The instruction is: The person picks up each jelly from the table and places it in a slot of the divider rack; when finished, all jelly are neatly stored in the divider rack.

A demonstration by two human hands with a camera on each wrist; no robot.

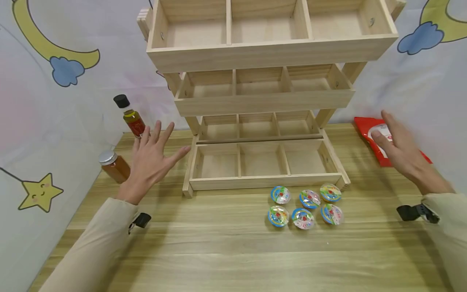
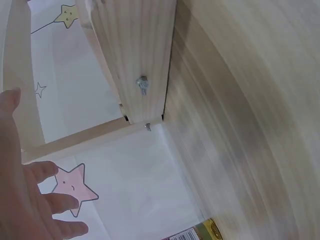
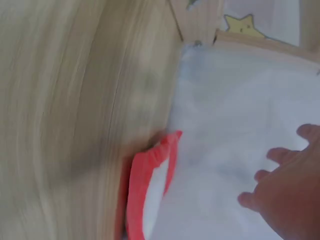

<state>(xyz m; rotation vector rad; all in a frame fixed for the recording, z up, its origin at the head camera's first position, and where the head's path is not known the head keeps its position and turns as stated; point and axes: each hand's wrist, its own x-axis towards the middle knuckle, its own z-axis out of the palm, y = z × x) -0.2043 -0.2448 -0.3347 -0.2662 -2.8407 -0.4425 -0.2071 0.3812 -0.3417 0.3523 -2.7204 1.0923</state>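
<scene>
In the head view my left hand [image 1: 151,162] is raised with its fingers spread, holding nothing, between the wooden rack [image 1: 215,183] and a jar with a silver lid [image 1: 118,169]. Beyond its fingertips stands a black-capped bottle [image 1: 134,121]. My right hand [image 1: 405,152], also empty, hovers with extended fingers over a red and white packet [image 1: 384,159]. The left wrist view shows the left hand [image 2: 30,205] beside the rack's side panel [image 2: 135,50]. The right hand [image 3: 290,190] appears in the right wrist view, to the right of the red packet [image 3: 140,180].
Several small sealed cups, one of them a cup [image 1: 303,219] with a blue rim, sit on the table [image 1: 219,259] before the rack's right half. The rack has stacked trays with dividers, its top tray [image 1: 270,54] nearest the camera. Patterned cloth [image 1: 98,24] hangs behind.
</scene>
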